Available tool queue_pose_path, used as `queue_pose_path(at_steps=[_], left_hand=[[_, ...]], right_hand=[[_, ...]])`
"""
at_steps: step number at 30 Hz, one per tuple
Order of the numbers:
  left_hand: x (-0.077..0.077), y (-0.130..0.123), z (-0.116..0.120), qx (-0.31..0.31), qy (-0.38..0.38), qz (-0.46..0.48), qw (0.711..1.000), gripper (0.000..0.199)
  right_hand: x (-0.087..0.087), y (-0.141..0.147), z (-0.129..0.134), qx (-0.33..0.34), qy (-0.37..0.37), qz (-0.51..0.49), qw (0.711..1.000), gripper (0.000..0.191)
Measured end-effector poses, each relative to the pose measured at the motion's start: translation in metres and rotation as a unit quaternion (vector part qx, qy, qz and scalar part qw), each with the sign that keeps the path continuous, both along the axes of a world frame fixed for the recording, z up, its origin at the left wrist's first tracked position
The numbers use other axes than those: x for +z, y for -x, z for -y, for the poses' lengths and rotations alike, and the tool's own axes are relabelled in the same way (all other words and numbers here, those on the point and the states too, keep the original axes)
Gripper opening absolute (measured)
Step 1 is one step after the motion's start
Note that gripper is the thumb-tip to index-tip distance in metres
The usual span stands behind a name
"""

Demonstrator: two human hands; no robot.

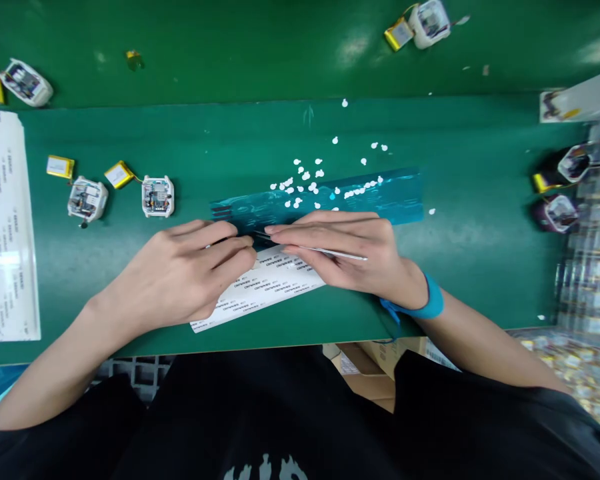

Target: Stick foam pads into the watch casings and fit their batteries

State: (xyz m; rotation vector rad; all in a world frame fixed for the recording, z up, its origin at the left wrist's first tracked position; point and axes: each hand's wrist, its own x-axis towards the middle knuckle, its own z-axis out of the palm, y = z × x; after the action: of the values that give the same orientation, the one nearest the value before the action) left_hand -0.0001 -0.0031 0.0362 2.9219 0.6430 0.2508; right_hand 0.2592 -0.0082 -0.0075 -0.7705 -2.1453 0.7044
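My right hand (350, 250) is closed on thin metal tweezers (341, 254), whose tips point left toward my left fingers. With its fingers bent and pressed together, my left hand (200, 267) meets those tips; a small dark thing shows there, too hidden to name. Under both hands lies a white printed backing sheet (265, 287), set at a slant. Just beyond them is a translucent blue film strip (400, 193). Small white round tabbed stickers (306, 176) are scattered on and around the film, several of them in a row.
Two opened white device housings (157, 197) with yellow batteries (119, 175) sit at the left, near a stack of printed sheets (5, 227). Another white housing (430, 24) lies at the far right. Dark housings (556, 213) and clear trays (590, 267) line the right side.
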Motion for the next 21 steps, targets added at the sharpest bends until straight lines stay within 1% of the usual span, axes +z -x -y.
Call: queue_pose_path(at_steps=[3,6,9,10,11,12,13,14,15,16,17,18,19,20,21], left_hand=[[-0.002,-0.001,0.0,0.008,0.009,0.003,1.0,0.027],[-0.004,-0.001,-0.001,0.002,0.016,0.006,1.0,0.027],[-0.005,0.0,-0.001,-0.004,0.03,0.013,0.999,0.026],[-0.004,0.0,0.0,-0.003,0.045,0.037,0.998,0.025],[-0.003,-0.001,0.001,0.005,0.07,0.081,0.994,0.023],[-0.001,-0.002,0.002,0.024,0.116,0.138,0.983,0.023],[0.002,-0.004,0.004,0.063,0.171,0.221,0.958,0.022],[0.004,-0.006,0.006,0.117,0.23,0.321,0.911,0.021],[0.005,-0.009,0.007,0.18,0.286,0.419,0.843,0.02],[0.005,-0.012,0.007,0.24,0.339,0.501,0.759,0.018],[0.005,-0.014,0.007,0.293,0.388,0.559,0.672,0.017],[0.003,-0.016,0.006,0.335,0.432,0.589,0.595,0.016],[0.001,-0.018,0.005,0.364,0.473,0.595,0.539,0.016],[-0.002,-0.019,0.004,0.379,0.517,0.58,0.504,0.016],[-0.004,-0.019,0.002,0.386,0.55,0.563,0.481,0.018]], right_hand=[[-0.002,0.001,0.001,0.01,0.009,-0.008,1.0,0.022],[-0.002,0.001,0.0,0.016,-0.028,0.011,0.999,0.028],[0.005,0.0,-0.002,-0.028,-0.062,0.023,0.997,0.039],[0.008,-0.001,-0.002,-0.048,-0.073,0.014,0.996,0.042],[0.011,-0.001,-0.003,-0.067,-0.085,0.002,0.994,0.044],[0.013,-0.002,-0.003,-0.079,-0.1,-0.012,0.992,0.048],[0.016,-0.002,-0.003,-0.087,-0.117,-0.025,0.989,0.052],[0.017,-0.002,-0.003,-0.094,-0.132,-0.033,0.986,0.056],[0.019,-0.002,-0.002,-0.101,-0.141,-0.037,0.984,0.059],[0.02,-0.001,-0.002,-0.104,-0.15,-0.037,0.983,0.061],[0.021,-0.001,-0.001,-0.104,-0.159,-0.034,0.981,0.062],[0.021,-0.001,-0.001,-0.098,-0.167,-0.026,0.981,0.062],[0.021,0.0,0.0,-0.088,-0.177,-0.02,0.98,0.061],[0.022,0.0,0.001,-0.077,-0.186,-0.017,0.979,0.059],[0.022,0.0,0.002,-0.068,-0.193,-0.015,0.979,0.058]])
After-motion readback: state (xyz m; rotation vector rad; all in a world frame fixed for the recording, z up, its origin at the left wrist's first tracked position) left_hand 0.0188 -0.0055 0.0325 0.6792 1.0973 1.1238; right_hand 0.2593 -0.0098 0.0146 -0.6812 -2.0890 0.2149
